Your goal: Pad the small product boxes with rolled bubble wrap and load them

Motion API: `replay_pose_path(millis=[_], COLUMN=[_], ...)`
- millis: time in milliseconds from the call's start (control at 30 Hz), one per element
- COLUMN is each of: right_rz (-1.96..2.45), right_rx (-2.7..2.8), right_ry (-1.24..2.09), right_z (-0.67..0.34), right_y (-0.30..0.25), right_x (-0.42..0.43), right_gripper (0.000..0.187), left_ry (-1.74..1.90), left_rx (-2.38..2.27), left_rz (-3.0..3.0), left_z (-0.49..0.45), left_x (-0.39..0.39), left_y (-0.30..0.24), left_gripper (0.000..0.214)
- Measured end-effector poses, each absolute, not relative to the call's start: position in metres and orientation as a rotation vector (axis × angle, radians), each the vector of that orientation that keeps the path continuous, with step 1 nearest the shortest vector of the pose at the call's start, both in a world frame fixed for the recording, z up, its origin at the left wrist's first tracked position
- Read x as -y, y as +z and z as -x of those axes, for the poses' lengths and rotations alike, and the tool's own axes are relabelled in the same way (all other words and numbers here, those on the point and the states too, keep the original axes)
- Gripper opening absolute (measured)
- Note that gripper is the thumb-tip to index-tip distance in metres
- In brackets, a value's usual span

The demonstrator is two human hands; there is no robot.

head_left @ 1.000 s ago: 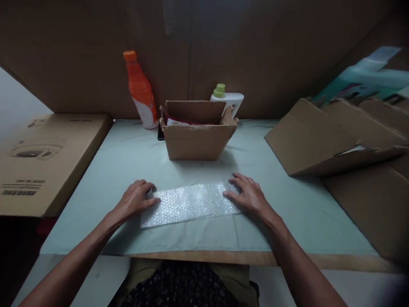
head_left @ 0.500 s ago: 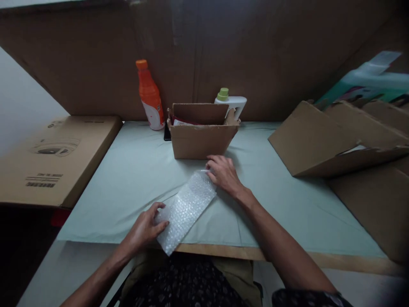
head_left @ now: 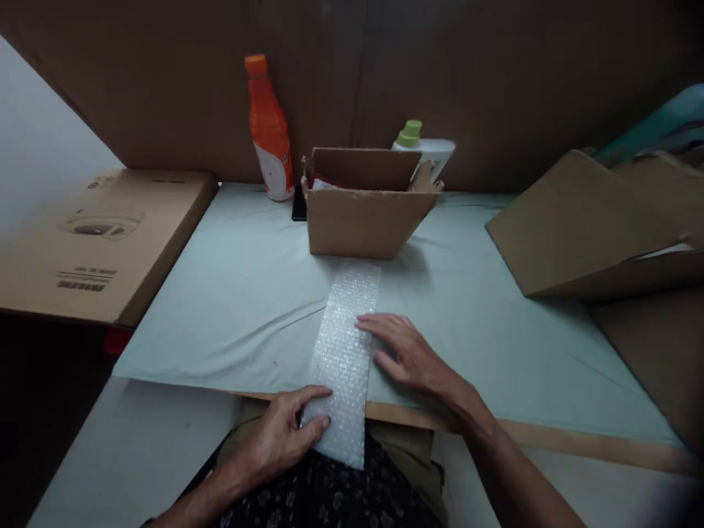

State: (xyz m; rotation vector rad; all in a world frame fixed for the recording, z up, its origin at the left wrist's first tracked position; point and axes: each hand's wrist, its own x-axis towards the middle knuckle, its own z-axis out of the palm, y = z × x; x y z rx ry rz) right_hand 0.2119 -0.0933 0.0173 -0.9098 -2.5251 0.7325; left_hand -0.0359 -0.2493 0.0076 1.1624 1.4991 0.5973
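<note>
A long strip of bubble wrap (head_left: 347, 345) lies lengthwise away from me on the pale green table cover (head_left: 236, 293), its near end hanging over the table's front edge. My left hand (head_left: 286, 435) pinches that near end between thumb and fingers. My right hand (head_left: 407, 354) rests flat on the strip's right side near its middle, fingers spread. The strip's far end reaches almost to a small open cardboard box (head_left: 366, 213).
An orange bottle (head_left: 269, 132) and a white bottle with a green cap (head_left: 424, 147) stand behind the box by a cardboard wall. A flat printed carton (head_left: 93, 242) lies at left. Folded cardboard pieces (head_left: 588, 220) are stacked at right.
The bubble wrap has turned from crosswise to lengthwise. My left hand drew its end toward me over the edge, and my right hand moved from the end to the strip's middle.
</note>
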Motion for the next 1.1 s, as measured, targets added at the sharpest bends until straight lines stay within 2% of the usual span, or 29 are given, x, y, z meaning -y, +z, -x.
replay_pose_path(millis=[100,200,300,367,467,533,633,800,867,967,1033,1100], right_rz=[0.825,0.833,0.843,0.925,1.201,1.323,1.359,1.361,1.401,1.404,1.271,1.097], right_rx=[2.62,2.614,2.418,2.221,1.924,1.787,1.709,1.69,1.664,1.704,1.846,2.056], right_ry=[0.767,0.708,0.698,0.779,0.954,1.064,1.183,1.264,1.13,0.695,0.469,0.389], right_z=[-0.231,-0.234,-0.218,-0.204,-0.19,-0.187,-0.186,-0.182,-0.182,-0.187,-0.191,-0.192], right_y=[0.015,0.008,-0.003,-0.011,-0.017,-0.017,-0.016,-0.017,-0.018,-0.014,-0.009,-0.005], right_x=[0.146,0.188,0.209,0.211,0.204,0.198,0.192,0.187,0.189,0.197,0.202,0.205], right_gripper=[0.074,0.085,0.075,0.053,0.025,0.027,0.036,0.045,0.048,0.045,0.044,0.045], left_ry=[0.637,0.654,0.671,0.702,0.839,0.907,0.85,0.762,0.728,0.692,0.677,0.669], left_rx=[-1.426,-1.317,-1.23,-1.255,-1.466,-1.588,-1.591,-1.599,-1.624,-1.641,-1.65,-1.662], left_rz=[-1.026,-0.879,-0.776,-0.816,-1.083,-1.265,-1.352,-1.413,-1.42,-1.431,-1.441,-1.446], left_z=[0.033,0.032,0.033,0.038,0.046,0.049,0.044,0.03,0.029,0.03,0.031,0.031], left_x=[0.246,0.242,0.239,0.239,0.237,0.233,0.221,0.204,0.201,0.199,0.198,0.197], left_y=[0.009,0.012,0.014,0.015,0.015,0.014,0.007,-0.004,-0.005,-0.004,-0.004,-0.005], left_gripper=[0.047,0.052,0.062,0.066,0.058,0.056,0.065,0.055,0.056,0.058,0.058,0.057])
